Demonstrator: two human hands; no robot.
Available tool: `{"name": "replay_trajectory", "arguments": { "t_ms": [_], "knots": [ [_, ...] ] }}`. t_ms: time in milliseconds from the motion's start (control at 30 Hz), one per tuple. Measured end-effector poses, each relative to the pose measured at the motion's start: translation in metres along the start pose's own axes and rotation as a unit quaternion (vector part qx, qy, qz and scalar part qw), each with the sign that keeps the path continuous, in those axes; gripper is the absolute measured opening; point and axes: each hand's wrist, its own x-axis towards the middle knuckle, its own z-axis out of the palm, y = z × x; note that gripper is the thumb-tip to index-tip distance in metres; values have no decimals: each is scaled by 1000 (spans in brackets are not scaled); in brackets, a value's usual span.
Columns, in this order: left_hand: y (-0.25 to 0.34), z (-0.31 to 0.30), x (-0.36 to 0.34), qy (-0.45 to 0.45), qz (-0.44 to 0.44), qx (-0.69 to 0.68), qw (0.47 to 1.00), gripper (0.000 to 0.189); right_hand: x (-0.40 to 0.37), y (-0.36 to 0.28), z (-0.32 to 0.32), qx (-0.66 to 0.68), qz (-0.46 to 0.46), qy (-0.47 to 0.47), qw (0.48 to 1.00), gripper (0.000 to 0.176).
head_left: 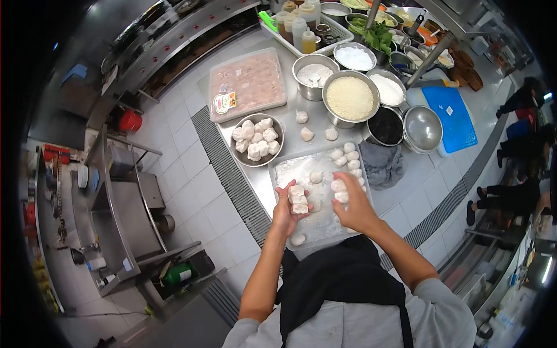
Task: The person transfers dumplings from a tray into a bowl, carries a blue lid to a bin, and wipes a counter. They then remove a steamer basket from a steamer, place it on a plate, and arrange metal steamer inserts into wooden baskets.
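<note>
My left hand (285,210) is palm up at the left side of the tray, its fingers curled round several floured dough balls (297,200). My right hand (353,206) curves its fingers and thumb round two white dough balls (341,196) over the tray's right half. Beneath both hands lies a flour-dusted tray (284,168). More balls line its right edge, and single ones, such as a dough ball (315,177), sit in the middle and near corner. A steel bowl (237,155) holding lumpy white pieces stands beyond the tray's left corner.
A lidded plastic box (248,81) stands far left. Bowls of white powder (354,57), pale crumbs (350,98) and something black (384,126) crowd the back right. Beside them are a grey cloth (383,165) and a blue board (449,119). Other people stand far right.
</note>
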Motion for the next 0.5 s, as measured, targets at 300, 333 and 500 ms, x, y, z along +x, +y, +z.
{"name": "replay_trajectory", "arguments": {
  "t_ms": [300, 333, 500],
  "knots": [
    [-5, 23, 6, -30, 15, 71, 997, 91, 1, -71, -69, 23, -359, 265, 895, 64],
    [-6, 27, 7, -33, 8, 71, 997, 90, -7, -35, -36, -47, -329, 192, 923, 64],
    [-29, 19, 35, -10, 50, 29, 998, 87, -7, 41, 65, -120, -152, -60, 979, 51]
  ]
}}
